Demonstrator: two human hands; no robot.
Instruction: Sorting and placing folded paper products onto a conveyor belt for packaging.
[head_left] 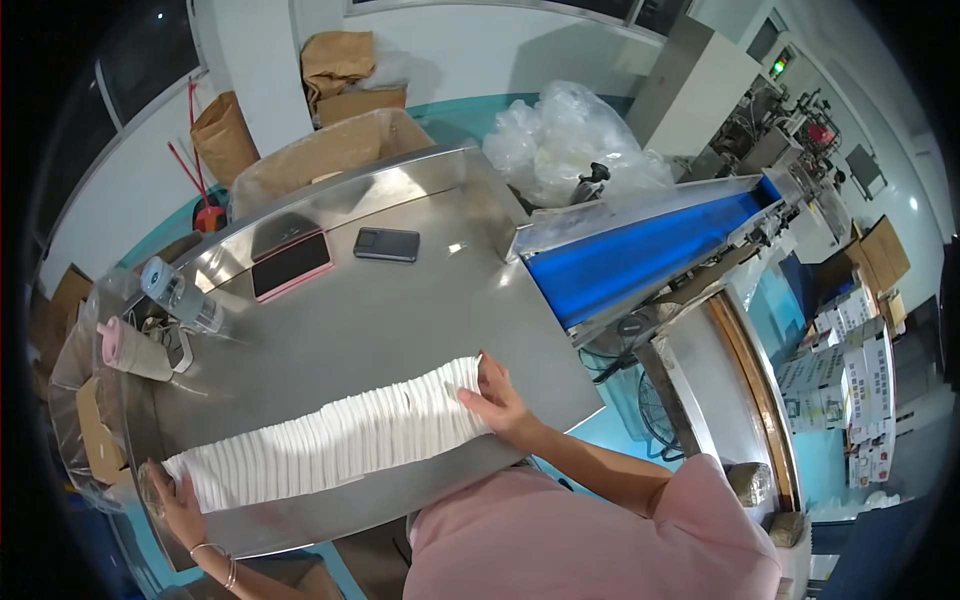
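A long row of thin white folded pads [330,441] stands on edge, packed face to face, along the near side of the steel table [330,330]. My right hand [500,403] grips the row's right end, thumb over the near side and fingers round the end. At the left end, my left hand [178,510] presses against the last pads, a bracelet on its wrist. The row sits between my two hands and bows slightly. What exactly the pads are I cannot make out.
A pink-edged tablet [292,266] and a dark phone [387,245] lie farther back. A water bottle [182,295] and a pink-lidded tumbler [135,350] stand at the left. A blue conveyor belt [650,250] meets the table's right side. Raised steel rims border the table.
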